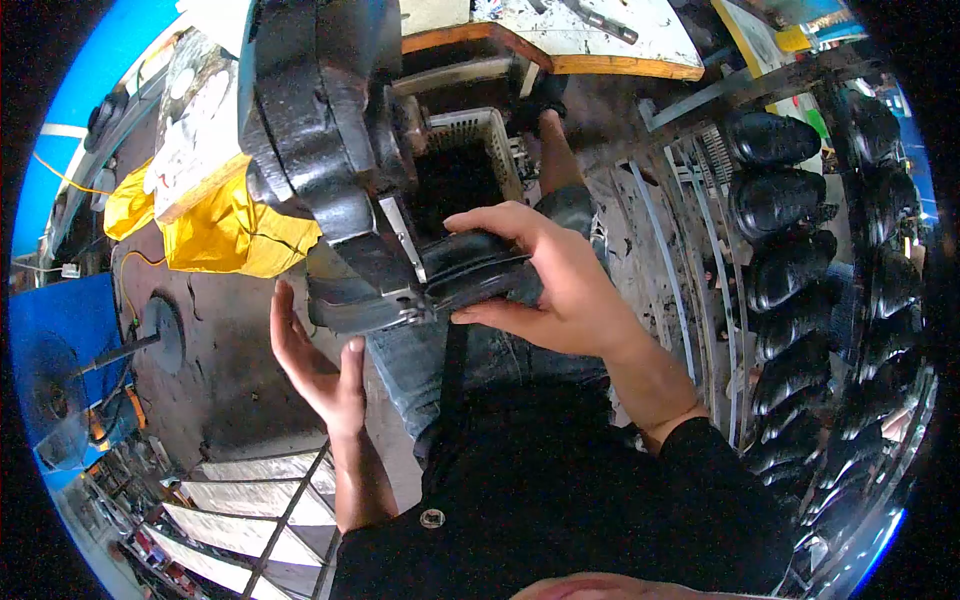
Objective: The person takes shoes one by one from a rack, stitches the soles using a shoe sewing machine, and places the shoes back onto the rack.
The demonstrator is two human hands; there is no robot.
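Note:
A black shoe [479, 268] lies sideways under the head of a dark, worn machine [330, 130]. The machine's narrow metal foot [403, 240] reaches down to the shoe's edge. My right hand [565, 285] grips the shoe's right end, thumb on the near side and fingers over the far side. My left hand [318, 370] is open beside the shoe's left end, its thumb and fingers apart. The thumb tip is close to the shoe; I cannot tell whether it touches. Part of the shoe is hidden behind the machine foot and my right hand.
Several black shoes [785, 200] fill a rack on the right. A pale plastic basket [490, 150] stands behind the machine. A wood-edged table [630, 65] holds tools at the back. A yellow bag [235, 225] hangs at left, above a round-based stand [165, 335].

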